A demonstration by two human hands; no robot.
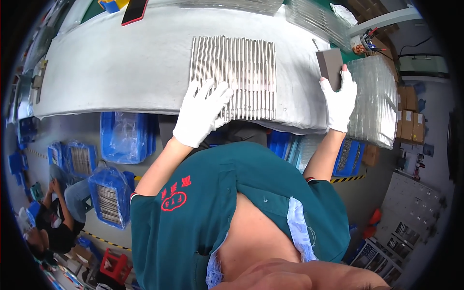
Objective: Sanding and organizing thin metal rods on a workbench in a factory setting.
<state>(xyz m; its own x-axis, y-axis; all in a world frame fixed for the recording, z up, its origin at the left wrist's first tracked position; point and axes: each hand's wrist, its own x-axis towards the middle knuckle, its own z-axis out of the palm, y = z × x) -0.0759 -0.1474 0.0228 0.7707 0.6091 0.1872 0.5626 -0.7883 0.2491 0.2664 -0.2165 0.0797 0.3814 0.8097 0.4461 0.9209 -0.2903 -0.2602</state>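
Many slim silver metal rods (246,67) lie side by side in a row on the white-covered table (116,72). My left hand (199,113), in a white glove, rests on the near left end of the row with its fingers stretched out over the rods. At the right side of the table my right hand (340,104), in a white glove with bare thumb and finger tips, grips the near end of a grey-brown rectangular block (330,64). A thin metal piece (315,44) shows beside the block's far left corner.
Stacked clear plastic trays (372,96) stand right of my right hand; more trays (316,21) lie at the back. A red-edged phone (135,11) is at the back left. A pen cup (360,44) stands far right. Blue bins (126,137) sit below the table. Another person (58,212) sits far left.
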